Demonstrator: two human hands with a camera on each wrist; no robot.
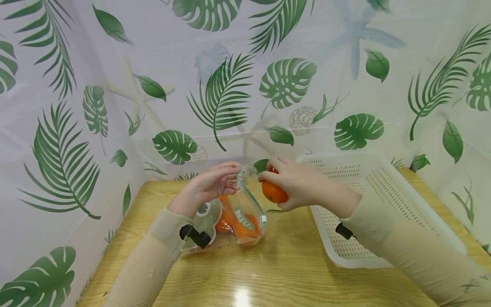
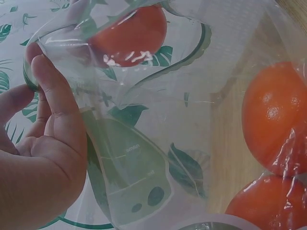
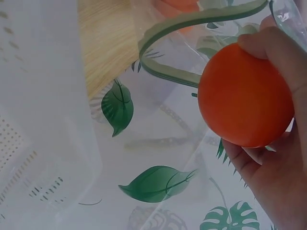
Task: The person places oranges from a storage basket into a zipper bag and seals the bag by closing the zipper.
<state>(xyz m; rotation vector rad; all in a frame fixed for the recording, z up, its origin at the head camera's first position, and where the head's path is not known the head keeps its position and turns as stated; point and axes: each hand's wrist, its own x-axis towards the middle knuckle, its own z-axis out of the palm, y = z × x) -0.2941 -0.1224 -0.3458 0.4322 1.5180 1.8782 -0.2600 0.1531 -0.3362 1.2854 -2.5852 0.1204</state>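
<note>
A clear zip bag (image 1: 230,213) with green trim and printed lettering stands on the table, its mouth gaping to the right. Inside it lie several oranges (image 2: 276,120), seen through the plastic. My left hand (image 1: 215,181) pinches the bag's green upper edge (image 2: 31,79) between thumb and fingers. An orange (image 3: 245,96) sits in the grip of my right hand (image 1: 287,181), thumb on one side and fingers around the other. That orange is right at the bag's opening, on its right side.
A white perforated plastic basket (image 1: 326,238) stands to the right, partly under my right forearm. The wooden table (image 1: 284,273) meets a leaf-printed cloth (image 1: 238,106) at the back and sides. Each wrist wears a small black camera (image 1: 194,236).
</note>
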